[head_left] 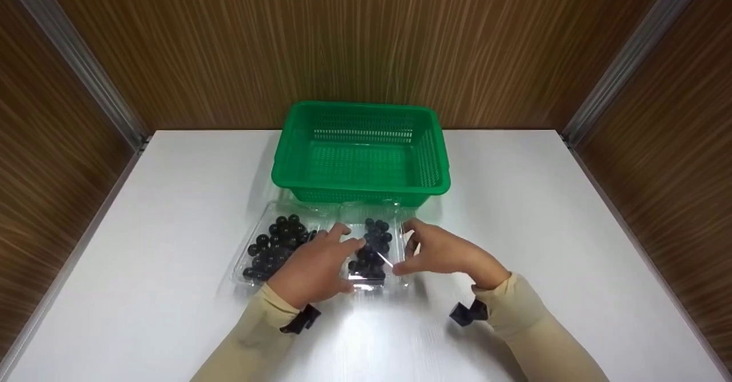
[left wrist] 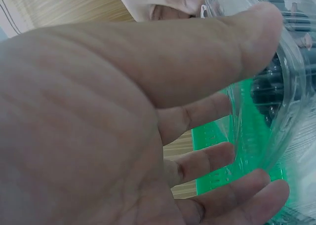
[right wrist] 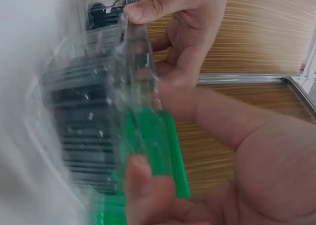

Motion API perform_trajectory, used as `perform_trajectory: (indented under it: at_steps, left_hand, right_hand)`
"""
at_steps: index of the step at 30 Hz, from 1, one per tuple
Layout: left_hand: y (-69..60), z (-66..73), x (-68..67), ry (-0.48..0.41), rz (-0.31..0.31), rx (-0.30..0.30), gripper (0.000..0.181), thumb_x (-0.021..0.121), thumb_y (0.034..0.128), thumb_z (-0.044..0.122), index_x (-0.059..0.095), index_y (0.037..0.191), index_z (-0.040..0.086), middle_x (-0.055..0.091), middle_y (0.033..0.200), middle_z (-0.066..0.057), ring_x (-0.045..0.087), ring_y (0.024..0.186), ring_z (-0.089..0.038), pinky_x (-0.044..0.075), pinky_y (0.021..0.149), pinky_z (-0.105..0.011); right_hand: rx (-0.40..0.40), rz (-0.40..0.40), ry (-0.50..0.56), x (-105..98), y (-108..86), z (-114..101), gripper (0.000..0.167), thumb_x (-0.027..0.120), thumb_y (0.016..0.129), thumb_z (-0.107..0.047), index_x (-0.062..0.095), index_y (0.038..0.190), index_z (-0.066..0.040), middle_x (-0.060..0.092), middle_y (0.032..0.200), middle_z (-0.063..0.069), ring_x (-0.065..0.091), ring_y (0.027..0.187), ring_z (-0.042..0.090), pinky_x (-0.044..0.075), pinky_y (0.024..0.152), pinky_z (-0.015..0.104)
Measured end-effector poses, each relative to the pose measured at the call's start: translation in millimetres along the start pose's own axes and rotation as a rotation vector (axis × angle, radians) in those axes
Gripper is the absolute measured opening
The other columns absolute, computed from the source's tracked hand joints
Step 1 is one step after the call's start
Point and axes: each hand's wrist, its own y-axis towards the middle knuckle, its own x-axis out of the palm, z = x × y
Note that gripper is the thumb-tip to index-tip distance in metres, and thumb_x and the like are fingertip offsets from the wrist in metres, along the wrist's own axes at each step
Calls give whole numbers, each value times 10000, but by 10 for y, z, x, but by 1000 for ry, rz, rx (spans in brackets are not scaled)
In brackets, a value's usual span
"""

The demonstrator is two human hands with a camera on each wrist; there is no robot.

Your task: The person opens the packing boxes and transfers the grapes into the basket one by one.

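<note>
Clear plastic boxes with dark round grapes lie side by side on the white table in the head view: a left box [head_left: 243, 259] and a right box [head_left: 357, 213]; whether they are joined, I cannot tell. My left hand [head_left: 314, 265] reaches over the left box and holds the right box's left side, thumb near the front and fingers farther back. In the left wrist view its thumb and fingertips meet the clear plastic. My right hand [head_left: 443, 253] grips the right box's right edge between thumb and fingers. The right wrist view is blurred around those fingertips.
Directly behind the boxes stands a green perforated basket [head_left: 360, 190] with nothing in it. Wood-grain panels [head_left: 366, 39] rise at the back and both sides of the white table [head_left: 166, 222].
</note>
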Motion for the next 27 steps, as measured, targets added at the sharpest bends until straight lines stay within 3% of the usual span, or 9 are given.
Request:
perform_trajectory:
  at_steps: [2, 5, 11, 15, 19, 23, 27]
  left_hand:
    - [5, 2, 2, -1, -2, -4, 822, 913, 756, 193, 559, 1492, 103, 479, 1488, -165, 579, 1223, -379, 583, 849, -436]
    - [13, -3, 7, -3, -8, -20, 830, 911, 760, 196, 548, 1501, 105, 465, 1505, -174, 557, 1264, -403, 579, 892, -472]
    - [27, -24, 13, 38, 2, -17, 816, 899, 782, 199, 535, 1504, 89, 448, 1524, -190, 569, 1243, -432, 573, 916, -505]
    - [20, -44, 12, 75, 16, 9, 787, 895, 793, 184, 541, 1483, 51, 473, 1487, -209, 591, 1190, -429, 580, 896, -491]
    - [6, -47, 3, 100, 31, 35, 752, 898, 795, 162, 559, 1451, 20, 503, 1425, -232, 603, 1140, -424, 588, 852, -480]
    - [6, -39, -9, 99, 28, 30, 749, 889, 803, 154, 553, 1459, 22, 498, 1434, -227, 605, 1147, -424, 592, 841, -470]
    - [8, -49, -13, 88, 26, 19, 748, 886, 806, 158, 553, 1463, 26, 498, 1437, -208, 601, 1154, -417, 590, 853, -472]
  right_hand:
    - [-5, -61, 4, -21, -23, 0, 959, 884, 824, -258, 302, 1529, 31, 632, 1007, 75, 599, 830, 181, 513, 748, 354]
    - [-14, -97, -28, -4, -27, -17, 1182, 889, 822, -224, 56, 1608, 70, 602, 1033, 63, 577, 816, 173, 510, 744, 336]
    - [-30, -12, -79, 100, 38, -16, 1176, 899, 810, -194, 73, 1600, 85, 584, 955, 57, 542, 825, 171, 493, 735, 334]
    - [-46, 26, -18, 142, 69, 4, 1000, 901, 801, -171, 249, 1519, 69, 577, 890, 66, 532, 793, 164, 480, 720, 329]
    - [-37, 34, 22, 159, 93, 9, 677, 902, 782, -168, 456, 1253, 28, 568, 825, 21, 515, 743, 144, 454, 669, 298]
    - [-11, 20, 0, 144, 101, 11, 468, 897, 781, -210, 555, 1048, -35, 558, 801, -16, 501, 724, 132, 435, 665, 302]
    - [16, -21, -9, 131, 107, 22, 353, 874, 807, -270, 635, 952, -55, 547, 726, -51, 483, 671, 107, 414, 647, 302]
